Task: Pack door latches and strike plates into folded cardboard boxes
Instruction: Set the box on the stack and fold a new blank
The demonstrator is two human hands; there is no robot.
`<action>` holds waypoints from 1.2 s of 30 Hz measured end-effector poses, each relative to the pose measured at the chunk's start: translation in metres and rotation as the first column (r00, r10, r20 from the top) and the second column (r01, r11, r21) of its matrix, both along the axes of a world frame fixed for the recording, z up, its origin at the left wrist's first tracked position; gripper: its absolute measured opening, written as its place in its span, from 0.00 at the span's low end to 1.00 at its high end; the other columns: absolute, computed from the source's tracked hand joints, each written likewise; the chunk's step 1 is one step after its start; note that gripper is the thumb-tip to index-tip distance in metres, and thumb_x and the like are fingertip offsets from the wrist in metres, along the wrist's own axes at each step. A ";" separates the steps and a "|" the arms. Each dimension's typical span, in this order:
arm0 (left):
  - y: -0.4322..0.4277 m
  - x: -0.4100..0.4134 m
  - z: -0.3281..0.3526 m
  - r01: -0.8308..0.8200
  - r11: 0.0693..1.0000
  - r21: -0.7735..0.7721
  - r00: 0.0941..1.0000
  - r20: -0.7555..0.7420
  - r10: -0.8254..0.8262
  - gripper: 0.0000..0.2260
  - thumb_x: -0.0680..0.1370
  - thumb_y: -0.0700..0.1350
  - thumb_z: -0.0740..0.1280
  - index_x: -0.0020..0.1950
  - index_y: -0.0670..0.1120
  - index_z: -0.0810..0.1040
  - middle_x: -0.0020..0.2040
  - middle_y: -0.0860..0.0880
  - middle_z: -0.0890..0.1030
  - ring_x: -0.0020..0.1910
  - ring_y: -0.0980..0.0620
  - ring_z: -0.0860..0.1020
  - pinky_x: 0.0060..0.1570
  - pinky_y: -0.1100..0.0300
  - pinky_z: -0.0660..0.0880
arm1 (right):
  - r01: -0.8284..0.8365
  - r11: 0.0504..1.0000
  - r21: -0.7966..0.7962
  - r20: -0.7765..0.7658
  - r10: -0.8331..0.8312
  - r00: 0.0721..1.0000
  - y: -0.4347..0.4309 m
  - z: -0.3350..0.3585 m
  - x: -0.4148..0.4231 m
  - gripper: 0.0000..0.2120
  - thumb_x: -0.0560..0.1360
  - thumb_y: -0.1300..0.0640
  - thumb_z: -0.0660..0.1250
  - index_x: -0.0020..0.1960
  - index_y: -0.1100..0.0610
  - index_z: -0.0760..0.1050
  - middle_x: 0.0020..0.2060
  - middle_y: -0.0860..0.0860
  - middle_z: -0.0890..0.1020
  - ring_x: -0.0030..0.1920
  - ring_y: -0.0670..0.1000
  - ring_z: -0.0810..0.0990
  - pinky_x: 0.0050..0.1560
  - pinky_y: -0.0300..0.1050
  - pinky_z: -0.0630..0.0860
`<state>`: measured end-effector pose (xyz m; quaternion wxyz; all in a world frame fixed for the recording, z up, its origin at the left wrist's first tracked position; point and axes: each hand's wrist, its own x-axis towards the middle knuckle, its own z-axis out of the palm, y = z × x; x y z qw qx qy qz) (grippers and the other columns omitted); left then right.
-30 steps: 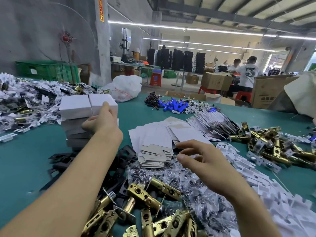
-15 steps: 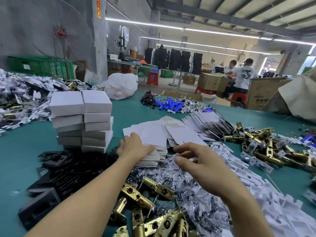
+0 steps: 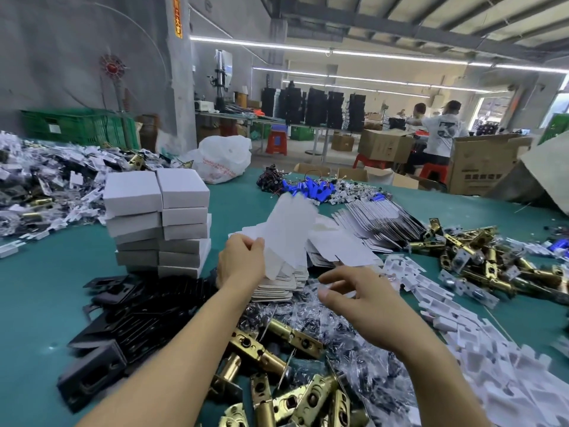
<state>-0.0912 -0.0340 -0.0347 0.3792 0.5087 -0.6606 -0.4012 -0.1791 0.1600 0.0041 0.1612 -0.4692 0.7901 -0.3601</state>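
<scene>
The left hand (image 3: pixel 241 261) pinches one flat box blank (image 3: pixel 289 232) by its edge above the blank pile (image 3: pixel 277 288) in the middle of the tabletop (image 3: pixel 46 288). The right hand (image 3: pixel 360 298) hovers loosely spread, apparently empty. A second blank may cling, or the floppy sheet may slip.

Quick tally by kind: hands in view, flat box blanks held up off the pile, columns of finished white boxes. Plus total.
Hands: 2 (left hand, right hand)
Flat box blank held up: 1
Columns of finished boxes: 2 (left column, right column)
Total: 5
</scene>
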 end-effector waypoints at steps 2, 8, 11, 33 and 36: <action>0.015 0.004 0.005 0.009 0.996 -0.084 0.995 -0.100 -0.017 0.10 0.81 0.52 0.64 0.42 0.51 0.71 0.44 0.49 0.78 0.46 0.45 0.77 0.43 0.54 0.72 | 0.057 0.998 -0.033 0.013 -0.057 0.998 -0.004 -0.002 0.000 0.14 0.78 0.46 0.67 0.62 0.45 0.76 0.49 0.41 0.79 0.49 0.41 0.79 0.41 0.35 0.74; 0.059 0.015 0.018 0.471 0.837 -0.280 0.800 -0.265 -0.539 0.09 0.81 0.48 0.68 0.42 0.50 0.71 0.34 0.60 0.75 0.31 0.61 0.70 0.31 0.67 0.67 | 0.205 0.956 -0.210 0.272 -0.144 0.951 -0.010 -0.003 0.003 0.48 0.65 0.28 0.70 0.78 0.42 0.53 0.69 0.46 0.72 0.63 0.48 0.76 0.54 0.46 0.75; 0.073 0.021 0.021 0.702 0.645 -0.302 0.614 -0.202 -0.763 0.09 0.79 0.44 0.70 0.43 0.51 0.73 0.36 0.60 0.78 0.35 0.60 0.77 0.37 0.67 0.71 | 0.291 0.907 -0.303 0.462 -0.127 0.878 -0.008 0.004 0.004 0.59 0.56 0.26 0.75 0.78 0.37 0.48 0.72 0.50 0.70 0.64 0.52 0.77 0.60 0.55 0.76; 0.070 0.038 0.033 0.636 0.723 -0.270 0.651 -0.315 -0.691 0.43 0.56 0.59 0.80 0.65 0.70 0.61 0.62 0.62 0.75 0.58 0.67 0.77 0.52 0.70 0.76 | -0.280 0.936 -0.215 0.334 0.340 0.879 -0.004 0.004 0.015 0.47 0.64 0.54 0.82 0.75 0.38 0.60 0.65 0.49 0.78 0.61 0.51 0.81 0.60 0.57 0.79; 0.073 0.039 0.033 0.457 0.769 -0.447 0.808 -0.153 -0.570 0.40 0.57 0.64 0.78 0.62 0.63 0.60 0.59 0.63 0.73 0.59 0.67 0.75 0.51 0.76 0.71 | -0.144 0.942 -0.302 0.324 0.243 0.914 0.005 0.016 0.008 0.44 0.60 0.57 0.79 0.70 0.33 0.66 0.63 0.49 0.78 0.57 0.46 0.82 0.53 0.48 0.82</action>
